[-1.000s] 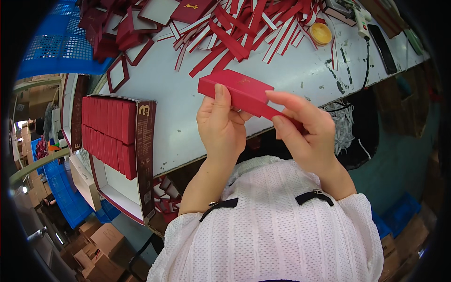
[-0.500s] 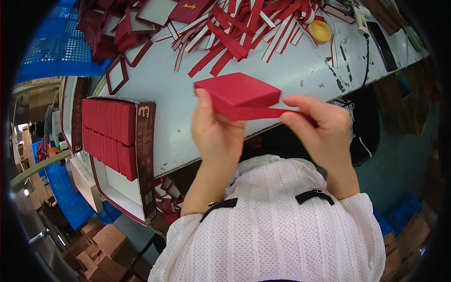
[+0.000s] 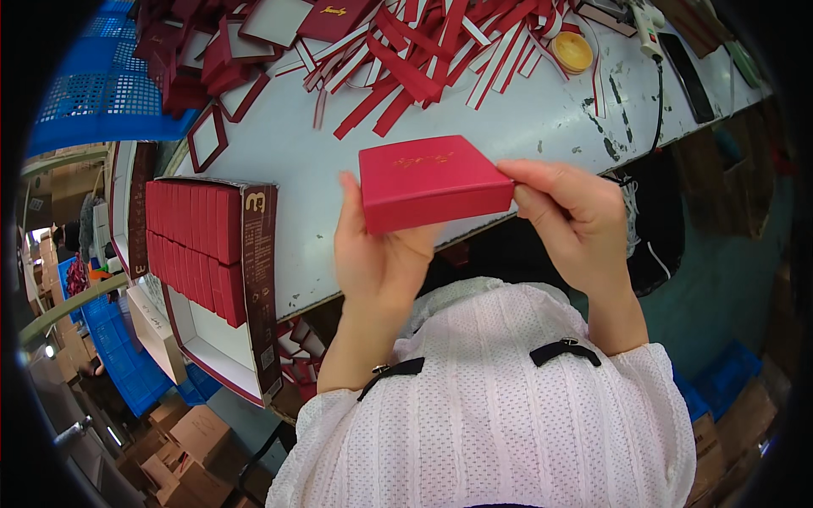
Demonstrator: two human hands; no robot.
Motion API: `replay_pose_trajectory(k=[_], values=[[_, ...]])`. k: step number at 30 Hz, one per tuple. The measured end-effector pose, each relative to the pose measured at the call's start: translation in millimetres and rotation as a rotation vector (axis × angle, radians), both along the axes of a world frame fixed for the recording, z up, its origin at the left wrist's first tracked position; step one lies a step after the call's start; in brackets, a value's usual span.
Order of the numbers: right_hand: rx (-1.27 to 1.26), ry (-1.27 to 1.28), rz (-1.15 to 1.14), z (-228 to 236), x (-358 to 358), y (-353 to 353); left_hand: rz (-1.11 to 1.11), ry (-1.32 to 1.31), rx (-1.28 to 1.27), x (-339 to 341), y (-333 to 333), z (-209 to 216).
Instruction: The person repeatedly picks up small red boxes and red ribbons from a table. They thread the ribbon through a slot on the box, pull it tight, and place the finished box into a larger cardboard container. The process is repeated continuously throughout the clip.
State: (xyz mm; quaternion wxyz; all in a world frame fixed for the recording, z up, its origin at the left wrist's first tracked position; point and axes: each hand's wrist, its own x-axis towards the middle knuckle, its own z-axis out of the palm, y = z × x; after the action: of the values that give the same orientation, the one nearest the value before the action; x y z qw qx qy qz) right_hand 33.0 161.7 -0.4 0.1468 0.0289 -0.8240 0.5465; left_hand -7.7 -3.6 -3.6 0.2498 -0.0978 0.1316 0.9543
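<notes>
A closed red box (image 3: 436, 186) with gold lettering on its lid is in front of me, tilted so that its top and front side show. At its right corner my right hand (image 3: 572, 216) pinches it between thumb and fingers. My left hand (image 3: 377, 254) is open under the box's left part, its thumb standing up just off the left edge. The box hides some of the left fingers, so I cannot tell whether they touch its underside.
Red and white ribbon strips (image 3: 415, 63) lie heaped across the table, beside a yellow round tub (image 3: 572, 52). Open red boxes (image 3: 229, 59) pile up at the far left, near a blue crate (image 3: 106, 93). A brown carton (image 3: 258, 279) at left holds rows of red boxes.
The red box has turned and tilted, bringing its front side into view. The strip-like red edge between my hands is gone. My left thumb has come off the box; my right hand now grips its corner.
</notes>
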Motion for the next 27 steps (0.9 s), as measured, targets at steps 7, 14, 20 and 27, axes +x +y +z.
replay_pose_trajectory(k=[7, 14, 20, 27], values=[[0.080, -0.011, -0.011, -0.1, 4.4, -3.1, 0.154, 0.218, -0.415, 5.7, 16.4, -21.9], [0.133, 0.100, -0.119, -0.2, -2.7, 3.8, 0.076, -0.018, 0.064, -0.1, 2.6, -2.6], [0.140, 0.075, -0.095, -1.9, -5.7, 1.7, 0.053, -0.068, 0.116, 3.5, -0.4, 1.2], [-0.491, -0.123, -0.088, -5.0, -2.9, 10.8, 0.077, -0.050, 0.215, 0.9, -8.4, -13.5]])
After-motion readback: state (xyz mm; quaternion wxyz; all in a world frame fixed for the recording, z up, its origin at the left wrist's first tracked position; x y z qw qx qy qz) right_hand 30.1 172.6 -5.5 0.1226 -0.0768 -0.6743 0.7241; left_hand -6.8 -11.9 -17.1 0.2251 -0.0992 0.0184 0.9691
